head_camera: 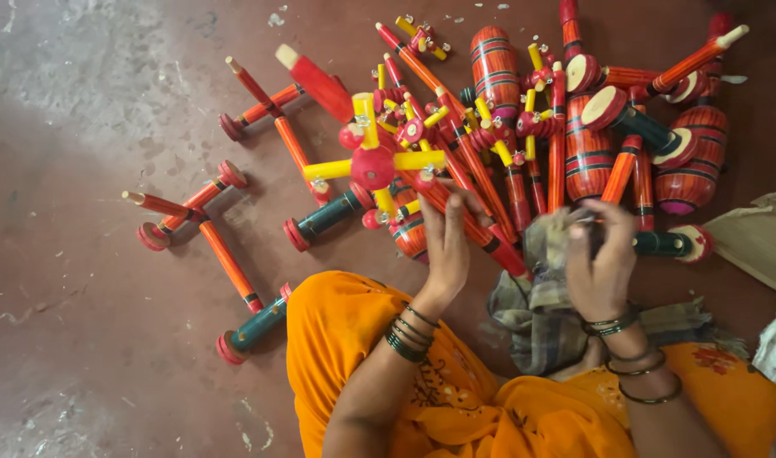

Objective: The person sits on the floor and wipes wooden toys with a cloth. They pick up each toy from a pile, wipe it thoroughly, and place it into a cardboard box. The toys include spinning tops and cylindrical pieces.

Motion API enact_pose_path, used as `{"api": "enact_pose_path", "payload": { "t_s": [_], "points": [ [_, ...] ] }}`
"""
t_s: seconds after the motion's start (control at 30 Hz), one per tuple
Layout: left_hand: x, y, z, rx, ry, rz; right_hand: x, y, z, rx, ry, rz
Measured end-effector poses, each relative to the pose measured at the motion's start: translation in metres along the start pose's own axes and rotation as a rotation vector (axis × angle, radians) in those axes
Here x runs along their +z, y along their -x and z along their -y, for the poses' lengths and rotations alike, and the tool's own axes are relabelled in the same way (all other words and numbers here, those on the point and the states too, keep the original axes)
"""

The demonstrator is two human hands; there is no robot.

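The left hand wraps its fingers round a red toy stick to keep it steady, while the right hand pinches a checked cloth against it.

Her left hand grips a red toy stick. The right hand presses a checked cloth beside it.

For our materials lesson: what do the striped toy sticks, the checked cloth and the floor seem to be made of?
Toy sticks: probably turned wood under glossy lacquer; the bare pale tip looks like wood.
Checked cloth: soft woven fabric, likely cotton; it crumples and folds.
Floor: seems to be cement with a dull reddish coat, worn grey in patches.
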State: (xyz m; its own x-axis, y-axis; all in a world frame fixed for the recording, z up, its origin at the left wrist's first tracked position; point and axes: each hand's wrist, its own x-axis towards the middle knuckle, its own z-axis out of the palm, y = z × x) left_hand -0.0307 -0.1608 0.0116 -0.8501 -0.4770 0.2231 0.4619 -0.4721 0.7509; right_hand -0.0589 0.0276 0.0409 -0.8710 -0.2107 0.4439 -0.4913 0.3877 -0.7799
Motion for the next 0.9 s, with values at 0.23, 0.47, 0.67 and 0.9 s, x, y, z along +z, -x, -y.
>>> {"api": "enact_pose_path", "payload": {
  "t_s": [0.23,0.47,0.67,0.9],
  "points": [
    [0.017,0.019,0.021,-0.116,0.209,-0.003,0.039,0.027,0.008,-0.305,0.256,0.195],
    [0.006,0.012,0.009,-0.109,0.177,-0.011,0.045,0.035,0.005,-0.128,0.319,0.368],
    [0.013,0.001,-0.013,-0.023,-0.147,0.036,0.040,0.034,-0.002,-0.036,0.109,0.332],
    [-0.007,-0.012,-0.049,0.418,-0.514,-0.171,0.037,0.028,0.003,-0.051,0.056,0.257]
  ]
}}
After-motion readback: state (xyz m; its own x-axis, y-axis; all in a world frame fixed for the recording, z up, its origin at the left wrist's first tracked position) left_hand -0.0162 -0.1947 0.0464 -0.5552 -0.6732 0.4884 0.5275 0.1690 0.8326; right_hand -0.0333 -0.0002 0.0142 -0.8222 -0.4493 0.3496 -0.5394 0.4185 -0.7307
